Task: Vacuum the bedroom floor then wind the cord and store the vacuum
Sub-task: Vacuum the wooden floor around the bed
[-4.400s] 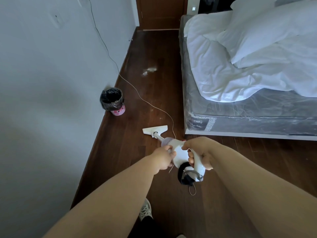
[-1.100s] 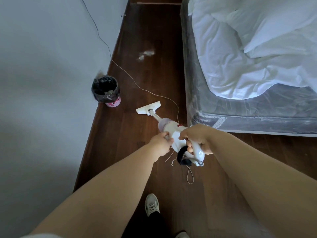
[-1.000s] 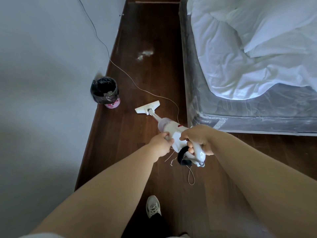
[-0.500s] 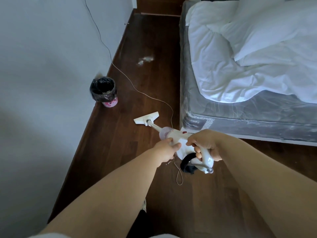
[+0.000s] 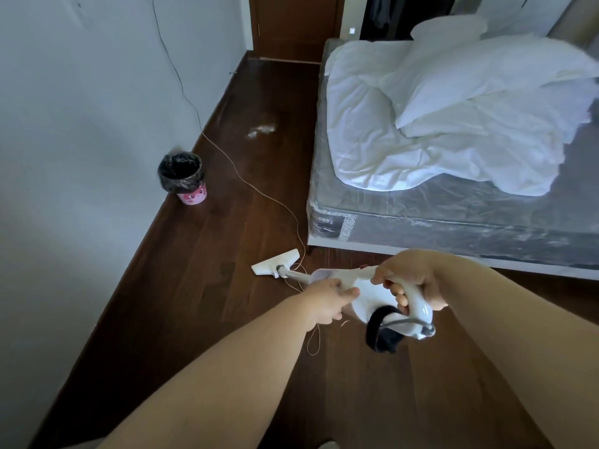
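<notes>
Vacuum: one white stick vacuum (image 5: 372,288) is sitting just below centre of the view, its body slanting down toward 10 o'clock so that the floor head (image 5: 275,262) is lying flat on the dark wood floor (image 5: 181,286), near the corner of the bed.
Right hand: the right hand (image 5: 411,280) is wrapping its fingers (image 5: 400,298) around the looped rear handle, probably because that is where the pushing and steering are coming from.
Left hand: the left hand (image 5: 327,298) is gripping the body further forward, fingers curled closed on it, likely steadying the angle so the head is staying flush with the boards.
Cord: one thin cord (image 5: 259,196) is trailing from the vacuum toward 11 o'clock, running across the floor and climbing the wall; a small slack loop is hanging under the left wrist. It is lying to the side of the head, which is keeping it out of the sweep path for now.
Debris: one pale patch of fluff (image 5: 261,129) is lying at 12 o'clock, well ahead of the head, so vacuuming is, by my reading, not yet finished.
Bin: one small bin (image 5: 183,176) with a black liner is standing against the wall at 10 o'clock.
Bed: one bed (image 5: 421,218), at 2 o'clock, is carrying one rumpled white duvet (image 5: 389,150) and at least one pillow (image 5: 486,79).
Hands counted: two, both on the vacuum.
</notes>
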Demonstrator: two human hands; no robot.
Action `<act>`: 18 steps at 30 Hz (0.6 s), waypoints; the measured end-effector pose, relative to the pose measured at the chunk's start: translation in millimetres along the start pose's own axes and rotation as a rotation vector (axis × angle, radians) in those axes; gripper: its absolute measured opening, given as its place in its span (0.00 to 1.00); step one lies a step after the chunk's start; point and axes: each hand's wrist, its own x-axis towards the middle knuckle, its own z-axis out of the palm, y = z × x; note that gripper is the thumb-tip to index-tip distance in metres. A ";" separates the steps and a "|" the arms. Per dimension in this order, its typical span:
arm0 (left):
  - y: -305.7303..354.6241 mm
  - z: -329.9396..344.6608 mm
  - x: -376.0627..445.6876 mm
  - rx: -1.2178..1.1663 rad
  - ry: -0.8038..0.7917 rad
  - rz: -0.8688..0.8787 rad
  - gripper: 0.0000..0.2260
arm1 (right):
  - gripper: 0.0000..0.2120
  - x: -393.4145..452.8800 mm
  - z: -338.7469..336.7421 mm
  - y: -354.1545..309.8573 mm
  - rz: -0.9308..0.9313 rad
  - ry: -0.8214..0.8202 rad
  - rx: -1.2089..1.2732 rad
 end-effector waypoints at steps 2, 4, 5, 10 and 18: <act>-0.2 3.1 -4.2 -0.001 -0.010 -0.009 0.24 | 0.11 -3.9 0.8 5.6 -0.004 -0.004 0.019; -2.2 4.3 -9.8 -0.010 -0.034 -0.025 0.24 | 0.08 -5.2 5.5 10.7 -0.005 -0.025 0.036; -4.0 3.9 -10.6 -0.014 -0.038 -0.031 0.24 | 0.06 -3.7 8.7 12.3 -0.009 -0.037 0.052; -9.9 -7.8 -8.6 -0.013 0.088 -0.038 0.22 | 0.05 13.4 26.6 4.2 -0.049 -0.062 0.143; -11.8 -64.1 26.6 -0.006 0.127 -0.048 0.23 | 0.03 57.6 50.5 -48.9 -0.036 -0.071 0.165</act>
